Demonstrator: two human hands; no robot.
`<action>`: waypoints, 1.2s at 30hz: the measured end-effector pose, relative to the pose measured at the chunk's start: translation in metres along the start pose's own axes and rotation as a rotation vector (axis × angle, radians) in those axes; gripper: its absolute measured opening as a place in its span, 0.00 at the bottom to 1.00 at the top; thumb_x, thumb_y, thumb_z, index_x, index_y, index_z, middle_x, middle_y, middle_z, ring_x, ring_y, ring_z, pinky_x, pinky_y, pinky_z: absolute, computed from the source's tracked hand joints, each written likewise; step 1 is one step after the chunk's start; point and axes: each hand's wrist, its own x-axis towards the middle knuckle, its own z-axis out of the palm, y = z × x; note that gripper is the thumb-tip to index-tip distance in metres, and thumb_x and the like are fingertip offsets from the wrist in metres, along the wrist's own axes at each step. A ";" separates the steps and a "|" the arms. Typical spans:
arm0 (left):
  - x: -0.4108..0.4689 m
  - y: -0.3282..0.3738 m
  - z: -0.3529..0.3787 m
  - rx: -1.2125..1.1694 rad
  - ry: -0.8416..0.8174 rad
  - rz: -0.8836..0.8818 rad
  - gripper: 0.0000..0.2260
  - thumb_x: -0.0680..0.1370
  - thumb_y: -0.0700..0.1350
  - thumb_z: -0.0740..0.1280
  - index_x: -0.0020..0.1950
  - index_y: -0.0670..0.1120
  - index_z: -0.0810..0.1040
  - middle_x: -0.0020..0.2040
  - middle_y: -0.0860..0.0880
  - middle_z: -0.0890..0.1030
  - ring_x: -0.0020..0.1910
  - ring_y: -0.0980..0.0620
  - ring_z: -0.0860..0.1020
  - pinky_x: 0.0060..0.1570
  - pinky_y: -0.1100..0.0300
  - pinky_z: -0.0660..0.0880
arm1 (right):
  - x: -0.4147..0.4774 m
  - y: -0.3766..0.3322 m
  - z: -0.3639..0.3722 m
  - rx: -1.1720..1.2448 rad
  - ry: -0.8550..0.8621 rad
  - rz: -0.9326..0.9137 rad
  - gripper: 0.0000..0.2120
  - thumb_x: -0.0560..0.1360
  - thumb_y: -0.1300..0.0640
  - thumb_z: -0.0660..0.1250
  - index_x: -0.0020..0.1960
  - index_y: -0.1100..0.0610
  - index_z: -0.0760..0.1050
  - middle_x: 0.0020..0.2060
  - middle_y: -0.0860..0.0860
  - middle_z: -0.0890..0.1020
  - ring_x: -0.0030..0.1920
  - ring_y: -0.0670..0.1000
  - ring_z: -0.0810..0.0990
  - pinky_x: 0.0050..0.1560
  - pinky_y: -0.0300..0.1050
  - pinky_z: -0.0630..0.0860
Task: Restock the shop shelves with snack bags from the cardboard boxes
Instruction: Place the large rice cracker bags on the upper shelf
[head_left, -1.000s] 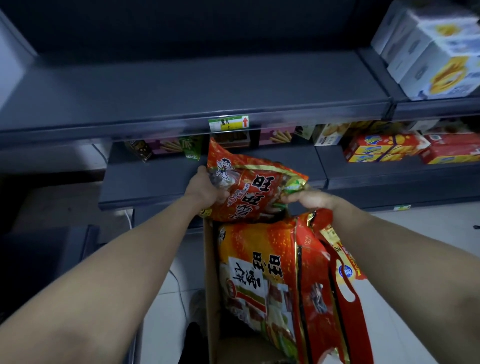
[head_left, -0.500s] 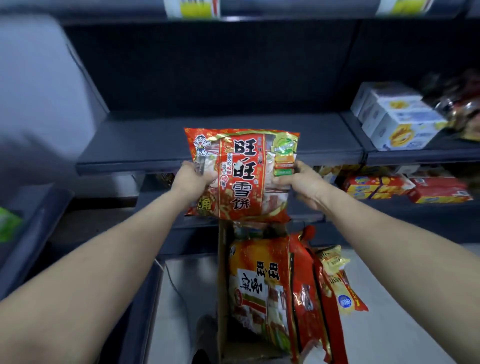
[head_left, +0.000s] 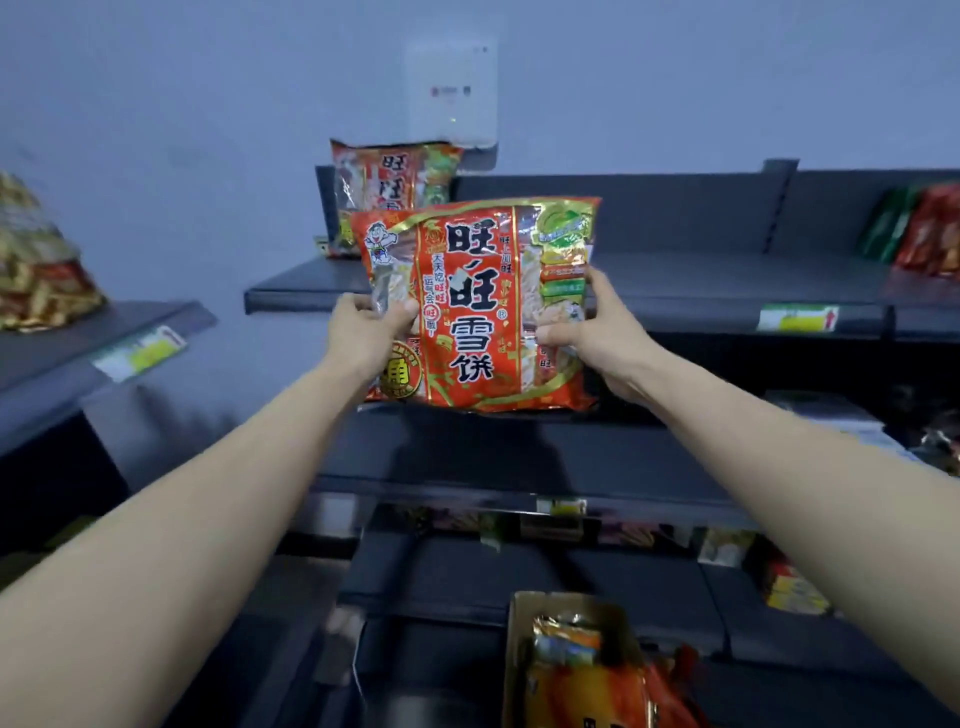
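Against a pale wall (head_left: 208, 104) — dark shelves (head_left: 675, 291), mostly bare.

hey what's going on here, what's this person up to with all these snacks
A person is restocking shop shelves. Both hands, left hand and right hand, hold a red rice cracker bag upright by its sides, raised in front of the top shelf. A matching bag already stands on that shelf by the wall. Below, an open cardboard box holds more snack bags.
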 end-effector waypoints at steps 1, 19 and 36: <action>0.010 0.010 -0.008 -0.014 0.026 0.021 0.22 0.74 0.48 0.70 0.61 0.40 0.65 0.59 0.41 0.76 0.51 0.47 0.78 0.45 0.55 0.75 | 0.011 -0.011 0.008 -0.005 -0.007 -0.029 0.38 0.70 0.71 0.69 0.73 0.51 0.57 0.52 0.49 0.79 0.50 0.49 0.81 0.45 0.45 0.79; 0.257 0.034 -0.068 0.006 0.055 0.095 0.23 0.76 0.39 0.68 0.68 0.40 0.64 0.64 0.41 0.73 0.50 0.49 0.73 0.48 0.57 0.71 | 0.254 -0.045 0.156 -0.175 -0.002 -0.117 0.41 0.73 0.68 0.66 0.76 0.48 0.48 0.58 0.50 0.77 0.58 0.52 0.78 0.59 0.52 0.76; 0.356 -0.020 -0.035 0.047 -0.067 0.085 0.24 0.73 0.32 0.68 0.68 0.43 0.67 0.54 0.49 0.75 0.49 0.50 0.76 0.46 0.57 0.73 | 0.344 0.006 0.174 -0.244 0.268 -0.001 0.26 0.73 0.61 0.70 0.68 0.51 0.66 0.58 0.50 0.80 0.56 0.54 0.80 0.59 0.54 0.77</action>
